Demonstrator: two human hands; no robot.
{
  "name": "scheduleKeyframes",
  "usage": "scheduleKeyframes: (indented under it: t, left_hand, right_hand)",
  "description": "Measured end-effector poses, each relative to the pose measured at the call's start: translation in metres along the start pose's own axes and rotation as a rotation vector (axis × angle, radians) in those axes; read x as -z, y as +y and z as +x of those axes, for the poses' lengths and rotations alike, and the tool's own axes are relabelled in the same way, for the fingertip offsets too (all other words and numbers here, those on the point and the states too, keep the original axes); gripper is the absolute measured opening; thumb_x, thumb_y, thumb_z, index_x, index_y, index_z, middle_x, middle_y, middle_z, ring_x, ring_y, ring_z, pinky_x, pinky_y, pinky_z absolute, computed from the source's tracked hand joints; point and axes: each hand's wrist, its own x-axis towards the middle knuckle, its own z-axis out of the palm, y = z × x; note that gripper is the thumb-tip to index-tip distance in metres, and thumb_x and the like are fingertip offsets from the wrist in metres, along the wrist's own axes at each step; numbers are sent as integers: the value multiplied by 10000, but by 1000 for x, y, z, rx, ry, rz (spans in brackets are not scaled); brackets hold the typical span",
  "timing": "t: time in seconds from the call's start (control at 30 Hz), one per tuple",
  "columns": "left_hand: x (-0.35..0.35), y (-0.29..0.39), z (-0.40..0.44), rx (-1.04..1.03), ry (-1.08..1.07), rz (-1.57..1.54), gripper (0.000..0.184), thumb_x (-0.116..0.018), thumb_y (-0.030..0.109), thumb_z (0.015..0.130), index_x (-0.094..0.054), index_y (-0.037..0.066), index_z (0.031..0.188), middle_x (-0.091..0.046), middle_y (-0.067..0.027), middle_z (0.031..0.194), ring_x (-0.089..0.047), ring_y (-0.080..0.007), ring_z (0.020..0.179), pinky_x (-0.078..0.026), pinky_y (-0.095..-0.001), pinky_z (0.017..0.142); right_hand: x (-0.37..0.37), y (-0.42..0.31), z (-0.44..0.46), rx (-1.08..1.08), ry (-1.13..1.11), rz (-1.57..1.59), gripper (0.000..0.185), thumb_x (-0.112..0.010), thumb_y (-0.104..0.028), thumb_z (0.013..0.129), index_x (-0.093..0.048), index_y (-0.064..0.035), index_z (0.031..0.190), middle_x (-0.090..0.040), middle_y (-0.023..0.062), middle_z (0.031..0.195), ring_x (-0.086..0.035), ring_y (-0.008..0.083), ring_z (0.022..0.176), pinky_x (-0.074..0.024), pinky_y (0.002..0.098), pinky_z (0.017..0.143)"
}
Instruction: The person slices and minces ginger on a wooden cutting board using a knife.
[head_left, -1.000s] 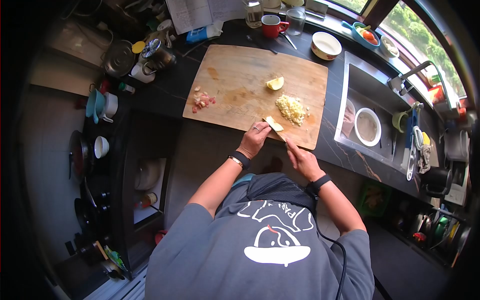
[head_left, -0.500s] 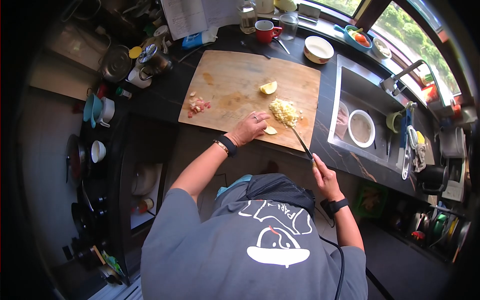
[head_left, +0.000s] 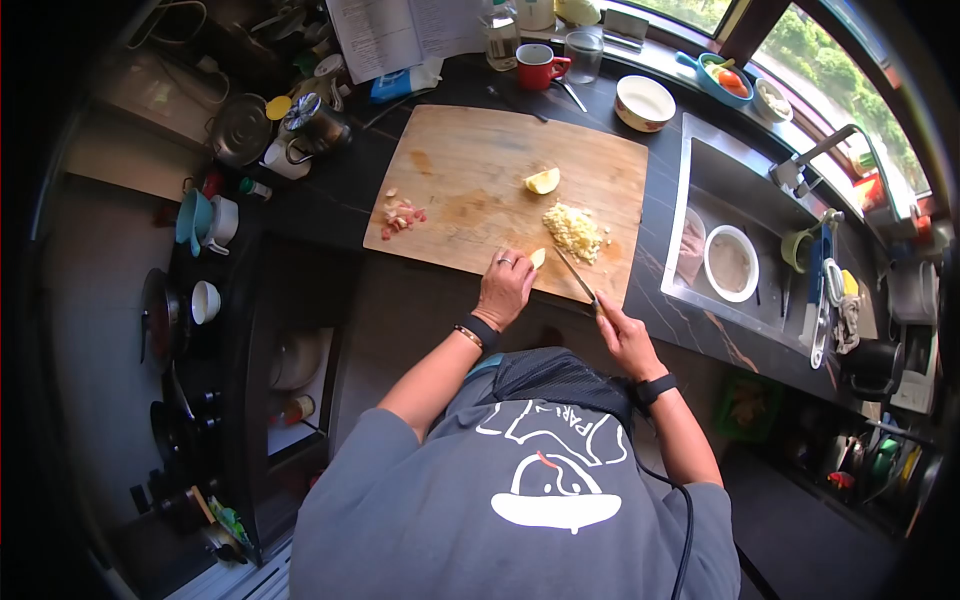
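My left hand (head_left: 507,287) is closed at the near edge of the wooden cutting board (head_left: 470,150), its fingertips on a pale yellow wedge (head_left: 538,258). In my right hand (head_left: 628,340) is a knife (head_left: 576,275), gripped by the handle. Its blade lies over the board, pointing toward the wedge, with a small gap between them. Just beyond the blade sits a heap of finely chopped pale yellow bits (head_left: 575,234). A larger yellow-skinned wedge (head_left: 542,181) rests farther back. Small pinkish-red chopped pieces (head_left: 403,217) lie at the board's left side.
Right of the board is a steel sink (head_left: 760,150) holding a white bowl (head_left: 731,263). A patterned bowl (head_left: 645,103), a red mug (head_left: 537,68) and a glass jar (head_left: 582,57) stand behind the board. An open book (head_left: 385,40) is at the back left, pots (head_left: 240,130) farther left.
My left hand has drawn back toward me and now grips the wedge from the near side. The knife has come away from the chopped heap, moving left toward the wedge.
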Motion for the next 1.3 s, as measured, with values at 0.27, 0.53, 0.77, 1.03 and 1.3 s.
scheduleKeyframes:
  t: [0.27, 0.53, 0.77, 1.03, 1.3]
  left_hand:
    - [-2, 10, -3, 116, 46, -28, 162, -740, 80, 806, -617, 45, 905, -603, -115, 1058, -588, -334, 975, -504, -416, 840]
    - [-10, -3, -1, -2, 34, -103, 172, -713, 41, 814, -641, 25, 969, -635, -138, 1103, -614, -323, 1024, -522, -400, 872]
    - [-7, -1, 4, -88, 41, -64, 165, -703, 18, 822, -650, 27, 978, -655, -123, 1050, -627, -318, 975, -526, -384, 848]
    - [-2, -1, 10, -101, -31, -68, 153, -688, 26, 831, -638, 28, 976, -649, -121, 1042, -621, -315, 969, -523, -384, 855]
    - [-5, -3, 9, -92, -42, -55, 150, -683, 31, 836, -634, 27, 978, -647, -120, 1050, -616, -314, 986, -521, -386, 870]
  right_hand:
    - [-9, -2, 28, 60, -23, -128, 461, -602, -121, 963, -519, -125, 1417, -673, 239, 863, -679, 392, 741, -524, 403, 669]
    - [-13, 0, 26, 191, 9, -134, 492, -600, -118, 956, -494, -146, 1436, -700, 199, 1037, -686, 401, 884, -556, 428, 745]
    - [-15, -8, 24, 226, 1, -246, 524, -609, -117, 944, -472, -163, 1448, -694, 201, 1039, -686, 384, 890, -561, 439, 749]
    - [-19, -7, 27, 233, -4, -280, 523, -609, -135, 948, -466, -175, 1449, -695, 205, 994, -686, 384, 860, -560, 450, 725]
    - [-26, 0, 27, 265, 32, -344, 524, -588, -197, 962, -437, -187, 1463, -685, 166, 889, -673, 373, 743, -555, 467, 640]
